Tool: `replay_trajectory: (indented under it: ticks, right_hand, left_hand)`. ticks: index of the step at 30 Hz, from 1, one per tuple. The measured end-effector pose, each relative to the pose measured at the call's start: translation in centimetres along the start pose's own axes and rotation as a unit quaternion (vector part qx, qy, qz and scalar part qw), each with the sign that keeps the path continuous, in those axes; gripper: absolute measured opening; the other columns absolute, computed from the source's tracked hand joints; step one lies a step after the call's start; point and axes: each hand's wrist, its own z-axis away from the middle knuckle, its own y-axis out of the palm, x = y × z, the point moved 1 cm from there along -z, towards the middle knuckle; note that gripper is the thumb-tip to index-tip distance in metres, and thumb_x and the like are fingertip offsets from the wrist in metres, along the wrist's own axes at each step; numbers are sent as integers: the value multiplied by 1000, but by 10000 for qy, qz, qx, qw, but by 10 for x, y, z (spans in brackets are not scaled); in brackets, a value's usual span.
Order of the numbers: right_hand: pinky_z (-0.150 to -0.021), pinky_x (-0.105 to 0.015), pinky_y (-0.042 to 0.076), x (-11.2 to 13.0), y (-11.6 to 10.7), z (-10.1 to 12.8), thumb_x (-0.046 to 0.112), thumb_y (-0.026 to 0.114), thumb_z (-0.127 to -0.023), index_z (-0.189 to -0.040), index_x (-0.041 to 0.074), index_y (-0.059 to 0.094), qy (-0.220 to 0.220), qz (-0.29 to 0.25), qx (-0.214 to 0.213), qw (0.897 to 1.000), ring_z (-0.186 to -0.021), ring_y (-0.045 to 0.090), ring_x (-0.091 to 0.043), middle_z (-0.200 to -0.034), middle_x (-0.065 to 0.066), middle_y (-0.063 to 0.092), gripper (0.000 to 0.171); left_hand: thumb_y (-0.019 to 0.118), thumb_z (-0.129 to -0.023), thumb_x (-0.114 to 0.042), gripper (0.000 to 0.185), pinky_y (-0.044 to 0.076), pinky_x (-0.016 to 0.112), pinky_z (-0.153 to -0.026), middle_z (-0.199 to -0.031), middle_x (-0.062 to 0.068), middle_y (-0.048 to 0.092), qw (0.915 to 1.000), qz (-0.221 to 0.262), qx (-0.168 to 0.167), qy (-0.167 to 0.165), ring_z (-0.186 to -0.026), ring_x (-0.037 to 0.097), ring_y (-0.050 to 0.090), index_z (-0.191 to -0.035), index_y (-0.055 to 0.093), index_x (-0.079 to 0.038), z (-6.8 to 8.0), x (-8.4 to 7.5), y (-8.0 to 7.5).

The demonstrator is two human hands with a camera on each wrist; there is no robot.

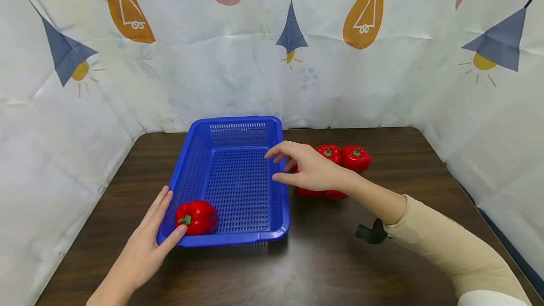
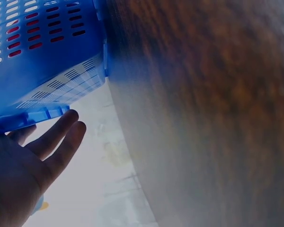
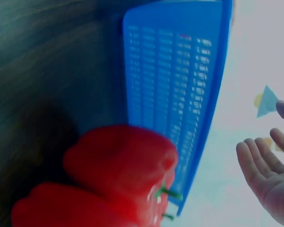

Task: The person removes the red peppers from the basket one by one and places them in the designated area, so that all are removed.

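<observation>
A blue perforated basket (image 1: 238, 126) sits on a dark wooden table (image 1: 323, 259). One red bell pepper (image 1: 197, 217) lies in its near left corner. My left hand (image 1: 146, 244) rests flat against the basket's near left corner, fingers straight, seen from below as the left hand (image 2: 33, 156) under the basket (image 2: 42, 52). My right hand (image 1: 303, 166) hovers empty over the basket's right rim, fingers relaxed. Behind it lie several red peppers (image 1: 355, 158). The right wrist view shows peppers (image 3: 120, 163) beside the basket (image 3: 175, 94) and my right hand (image 3: 267, 177).
White sheets printed with lamps and bulbs wall the table at the back and both sides. A black wrist-camera mount (image 1: 371, 232) sits on my right forearm. Bare tabletop lies in front of the basket and to the right.
</observation>
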Motion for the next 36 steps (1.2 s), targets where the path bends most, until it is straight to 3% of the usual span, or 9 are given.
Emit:
replay_trajectory:
  ticks: [6, 21, 36]
  right_hand:
    - [-89, -33, 59, 9, 18, -10, 16, 75, -95, -135, 9, 58, -87, -70, 509, 9986, -118, 59, -10, -135, 1, 60, 43]
    - [-87, -18, 54, 25, 55, -31, 13, 75, -95, -138, 7, 55, -476, 44, 1325, 9900, -120, 57, -9, -137, -5, 60, 48]
    - [-88, -20, 56, 25, 83, -49, 12, 76, -94, -143, 7, 51, -483, -407, 1612, 9849, -124, 55, -5, -143, -4, 56, 55]
  left_hand:
    - [67, -100, -31, 82, 30, 78, -104, -172, -6, 8, 10000, 16, -25, 38, -153, 41, 20, -166, 19, -20, -1, 1, 0]
    - [67, -101, -31, 82, 28, 79, -104, -172, -5, 8, 10000, 52, -21, 39, -153, 41, 19, -166, 19, -19, 0, 0, 1]
    - [67, -100, -31, 83, 32, 80, -100, -172, -3, 8, 10000, -39, -46, 44, -151, 45, 22, -166, 19, -20, -1, 1, 1]
